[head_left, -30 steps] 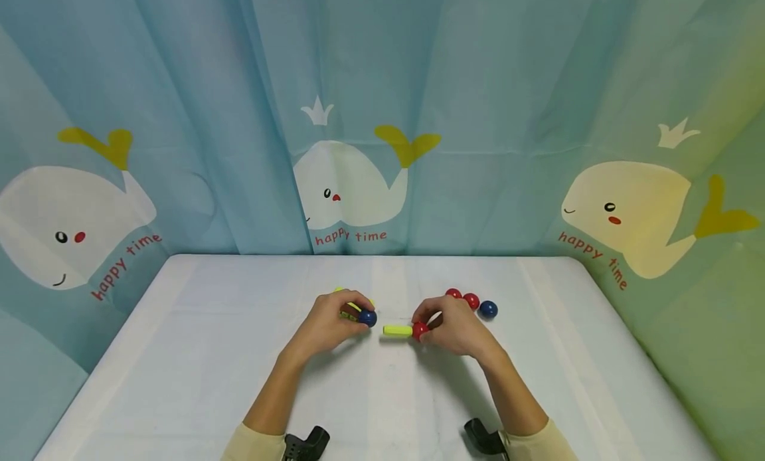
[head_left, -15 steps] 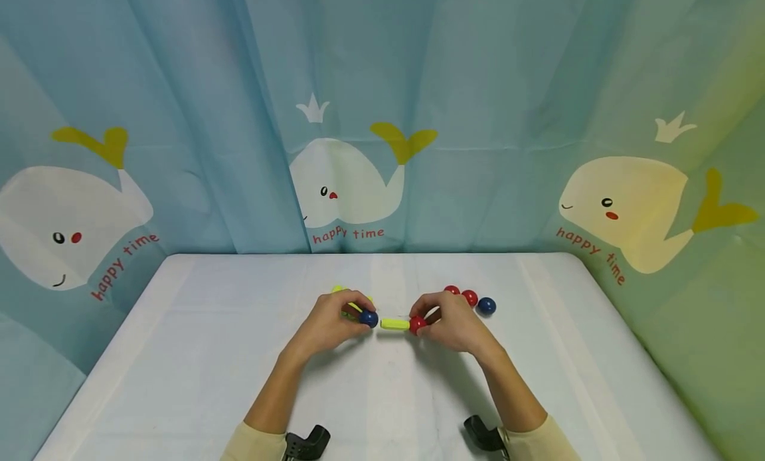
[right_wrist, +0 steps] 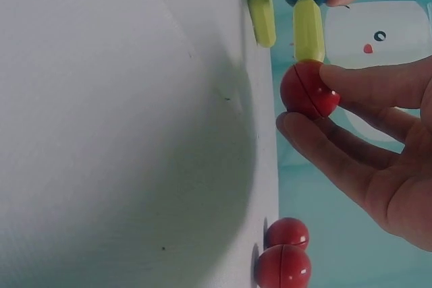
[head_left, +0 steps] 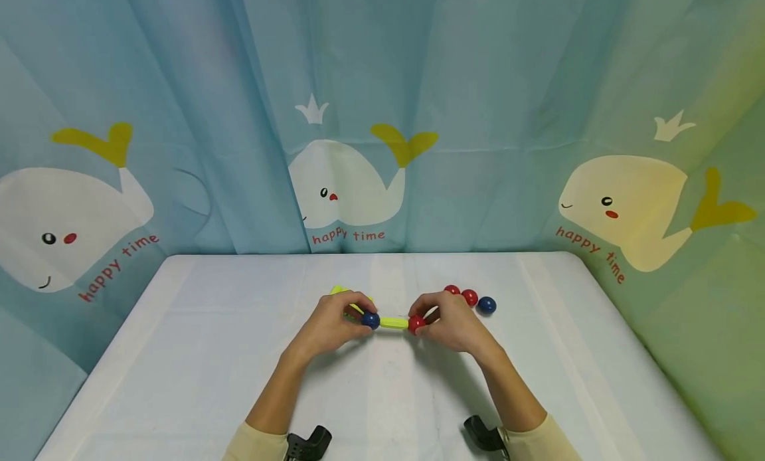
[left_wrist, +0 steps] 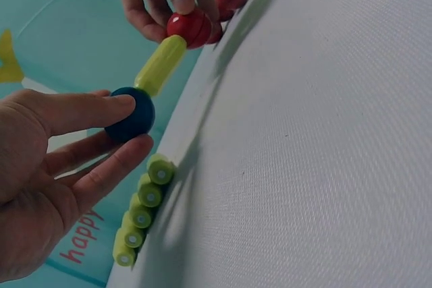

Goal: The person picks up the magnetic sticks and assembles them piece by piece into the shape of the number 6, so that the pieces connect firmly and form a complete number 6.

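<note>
My left hand (head_left: 331,323) pinches a blue ball (left_wrist: 131,115) between thumb and fingers. Opposite it, my right hand (head_left: 453,321) pinches a red ball (right_wrist: 308,90) the same way. A yellow-green stick (head_left: 394,323) spans between the two balls, one end touching each, and all three are held in a line above the table. Whether the blue ball is fixed to the stick or only touches it, I cannot tell. Several more yellow-green sticks (left_wrist: 140,216) lie in a row behind my left hand, mostly hidden by it in the head view.
Beyond my right hand, two red balls (head_left: 469,297) and another blue ball (head_left: 487,306) lie on the white table (head_left: 197,355). A whale-printed curtain (head_left: 490,115) hangs at the table's far edge. Black wrist devices (head_left: 309,442) stick out from both sleeves.
The stick on the red ball has moved slightly left and up with my right hand, closing the gap to the blue ball. My left hand has barely shifted and keeps its pinch.
</note>
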